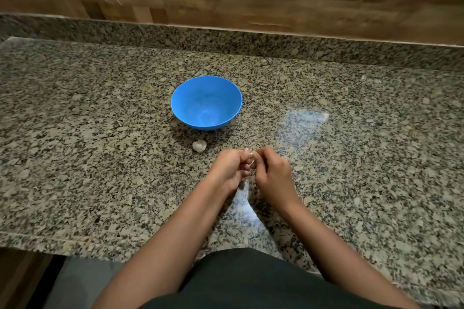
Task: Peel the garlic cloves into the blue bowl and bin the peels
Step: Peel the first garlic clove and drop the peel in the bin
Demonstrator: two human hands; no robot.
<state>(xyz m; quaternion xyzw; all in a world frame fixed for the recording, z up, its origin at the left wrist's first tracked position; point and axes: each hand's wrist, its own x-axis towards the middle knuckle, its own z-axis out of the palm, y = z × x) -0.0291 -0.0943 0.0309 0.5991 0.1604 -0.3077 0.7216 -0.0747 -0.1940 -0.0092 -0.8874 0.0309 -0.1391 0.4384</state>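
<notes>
my left hand (229, 168) and right hand (272, 175) meet above the granite counter (100, 133) — both pinch one garlic clove (251, 157) between curled fingertips. another piece of garlic (199, 145) lies on the counter just in front of the blue bowl (190, 98) — near it, not touching.

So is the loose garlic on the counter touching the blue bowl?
Apart. The head view shows a strip of granite counter between the loose garlic and the near side of the blue bowl.
</notes>
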